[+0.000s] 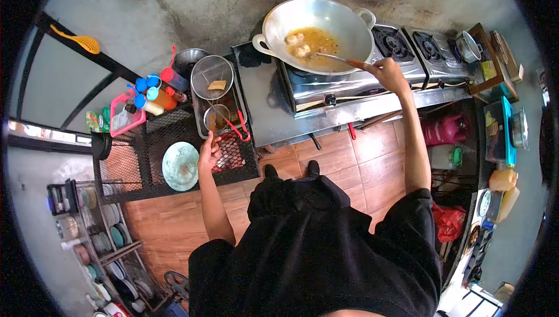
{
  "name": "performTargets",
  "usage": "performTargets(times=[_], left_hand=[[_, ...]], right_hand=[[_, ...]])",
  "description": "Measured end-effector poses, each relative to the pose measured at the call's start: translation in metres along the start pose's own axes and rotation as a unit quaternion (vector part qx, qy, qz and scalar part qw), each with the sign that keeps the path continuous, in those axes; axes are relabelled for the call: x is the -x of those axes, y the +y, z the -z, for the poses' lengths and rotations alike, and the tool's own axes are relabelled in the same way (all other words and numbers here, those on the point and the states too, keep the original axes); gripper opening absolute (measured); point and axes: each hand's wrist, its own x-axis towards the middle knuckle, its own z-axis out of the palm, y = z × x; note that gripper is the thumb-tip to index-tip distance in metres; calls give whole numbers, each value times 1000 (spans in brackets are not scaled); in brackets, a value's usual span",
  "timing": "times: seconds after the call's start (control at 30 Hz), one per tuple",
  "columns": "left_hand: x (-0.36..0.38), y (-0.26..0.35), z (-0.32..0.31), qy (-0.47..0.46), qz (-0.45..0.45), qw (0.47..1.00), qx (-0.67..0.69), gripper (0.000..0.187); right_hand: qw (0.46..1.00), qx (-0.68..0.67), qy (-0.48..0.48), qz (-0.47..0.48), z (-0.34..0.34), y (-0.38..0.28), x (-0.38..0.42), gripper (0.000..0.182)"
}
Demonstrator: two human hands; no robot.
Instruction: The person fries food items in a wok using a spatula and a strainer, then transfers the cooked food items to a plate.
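Observation:
My right hand [389, 75] is closed around the wooden handle of a metal spatula [335, 57]. The spatula's far end lies in the oil of a large wok [314, 13], beside some pale fried pieces [301, 48]. On the left, my left hand [209, 153] is near the wooden handle [211, 124] of a small round strainer [218, 117]; its fingers are partly curled, and whether they grip the handle is unclear. A larger mesh strainer [212, 72] with a flat brown piece [217, 85] rests above, over a metal tray [240, 104].
A pale green plate [180, 166] sits on the black mesh rack [152, 142]. Sauce bottles [165, 99] and a pink basket [127, 116] stand at the rack's back. Stove burners [394, 43] and a small pot [468, 46] are right of the wok. A dish rack [119, 247] stands lower left.

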Motion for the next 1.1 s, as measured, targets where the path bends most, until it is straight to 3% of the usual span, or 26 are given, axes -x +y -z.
performTargets(times=[0.27,0.53,0.77,1.1], left_hand=[[-6,-6,2,50,-35,998,-17,49],[-3,-1,-10,129,-50,987,-80,48],[-10,6,-9,166,-36,975,-145,51],[-16,6,-1,128,-66,977,-155,58]], right_hand=[[994,-50,87,39,4,-1,0,27],[976,7,193,101,37,27,-5,26],[967,85,215,112,46,67,-23,27],[998,-18,66,-1,21,70,-12,31]])
